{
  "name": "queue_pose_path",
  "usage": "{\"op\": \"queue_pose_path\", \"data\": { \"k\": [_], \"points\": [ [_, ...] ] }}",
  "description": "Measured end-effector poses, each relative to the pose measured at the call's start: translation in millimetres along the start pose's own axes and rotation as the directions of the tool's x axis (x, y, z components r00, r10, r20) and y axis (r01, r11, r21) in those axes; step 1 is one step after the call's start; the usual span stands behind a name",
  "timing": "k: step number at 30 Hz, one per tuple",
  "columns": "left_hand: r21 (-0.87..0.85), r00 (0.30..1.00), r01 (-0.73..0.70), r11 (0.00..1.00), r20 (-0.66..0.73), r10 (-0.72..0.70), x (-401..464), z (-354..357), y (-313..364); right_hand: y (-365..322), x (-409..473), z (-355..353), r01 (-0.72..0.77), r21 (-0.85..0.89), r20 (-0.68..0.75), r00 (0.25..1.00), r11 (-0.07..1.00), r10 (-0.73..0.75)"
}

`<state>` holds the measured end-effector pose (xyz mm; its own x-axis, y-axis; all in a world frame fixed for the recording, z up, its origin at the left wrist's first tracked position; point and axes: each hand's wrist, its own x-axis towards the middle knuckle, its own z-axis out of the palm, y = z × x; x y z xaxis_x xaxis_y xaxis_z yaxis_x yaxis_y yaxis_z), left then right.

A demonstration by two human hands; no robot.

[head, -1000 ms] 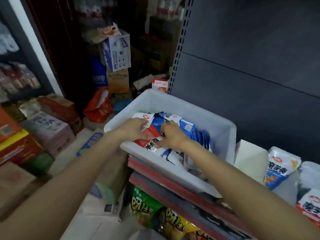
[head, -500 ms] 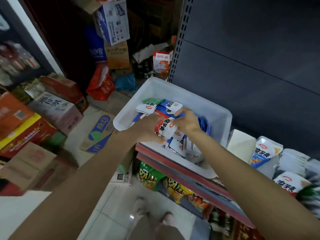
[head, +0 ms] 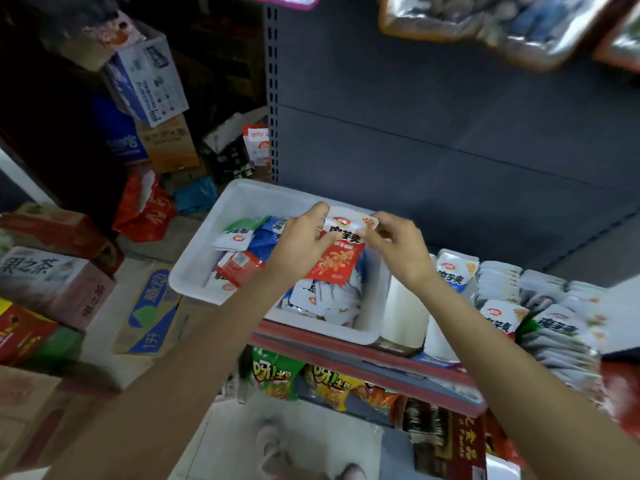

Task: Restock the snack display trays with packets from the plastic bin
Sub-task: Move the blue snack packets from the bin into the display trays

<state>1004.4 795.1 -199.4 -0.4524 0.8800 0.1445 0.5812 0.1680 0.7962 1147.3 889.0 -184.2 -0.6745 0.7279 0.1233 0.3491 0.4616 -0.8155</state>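
A white plastic bin (head: 194,278) rests on the shelf edge, holding several loose snack packets in red, blue, green and white. Above it, my left hand (head: 299,242) and my right hand (head: 398,247) both grip a red-and-white snack packet (head: 337,261), held upright by its top corners. To the right, display trays (head: 405,317) hold standing white packets with blue, red and green print (head: 453,275). One tray slot beside the bin looks bare white inside.
Dark grey shelf back panel (head: 450,133) rises behind the bin. Chip bags (head: 273,375) fill the shelf below. Cardboard cartons (head: 52,282) and a red bag (head: 145,209) crowd the floor at left. Bagged goods (head: 485,26) hang overhead. My shoes (head: 273,445) stand on pale tiles.
Both hands have lifted out of the bin, raising a red-and-white packet that they now hold between them. The camera view has tilted down and shifted right.
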Motion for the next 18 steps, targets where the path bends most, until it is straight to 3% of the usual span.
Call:
{"op": "queue_pose_path", "data": {
  "k": [6,10,18],
  "points": [
    [-0.215,0.991,-0.089,0.973,0.078,0.108,-6.2,65.1,80.9,23.7,-49.1,-88.8,0.003,-0.059,-0.212,0.977,0.998,-0.015],
    [-0.283,0.979,-0.076,0.956,0.162,0.126,-5.0,120.7,122.0,50.3,-81.9,-144.3,-0.02,-0.118,-0.257,0.966,0.993,-0.011],
    [-0.108,0.955,-0.098,0.989,0.269,0.124,-5.7,207.7,151.6,112.8,-109.5,-193.2,-0.17,-0.291,-0.24,0.966,0.941,0.1]
  ]
}}
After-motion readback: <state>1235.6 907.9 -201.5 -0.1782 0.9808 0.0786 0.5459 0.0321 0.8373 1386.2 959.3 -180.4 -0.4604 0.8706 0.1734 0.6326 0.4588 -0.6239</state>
